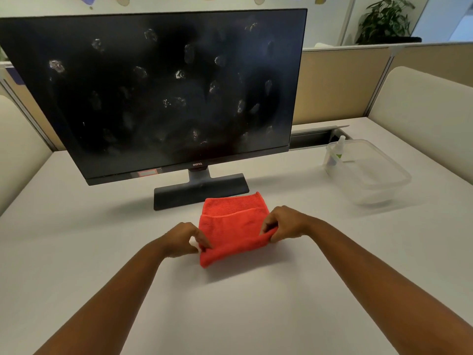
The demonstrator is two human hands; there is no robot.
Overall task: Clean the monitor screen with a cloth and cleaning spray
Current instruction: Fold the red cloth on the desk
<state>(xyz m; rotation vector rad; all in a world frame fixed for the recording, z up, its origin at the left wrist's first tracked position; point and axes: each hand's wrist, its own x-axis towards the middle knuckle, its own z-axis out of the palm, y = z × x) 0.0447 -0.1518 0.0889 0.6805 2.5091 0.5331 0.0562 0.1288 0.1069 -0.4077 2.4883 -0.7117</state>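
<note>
A black monitor [158, 90] stands on the white desk, its dark screen dotted with several whitish smudges. In front of its stand lies a folded red cloth [234, 226]. My left hand [183, 239] pinches the cloth's near left corner, and my right hand [284, 224] pinches its near right edge; the near edge is lifted slightly off the desk. A small spray bottle [339, 148] with a green label stands inside a clear plastic container [376, 175] at the right.
The monitor stand [199, 190] sits just behind the cloth. Beige partitions [340, 83] close off the desk at the back and sides. An open cable tray [314, 137] lies behind the container. A potted plant [386, 21] is far back right.
</note>
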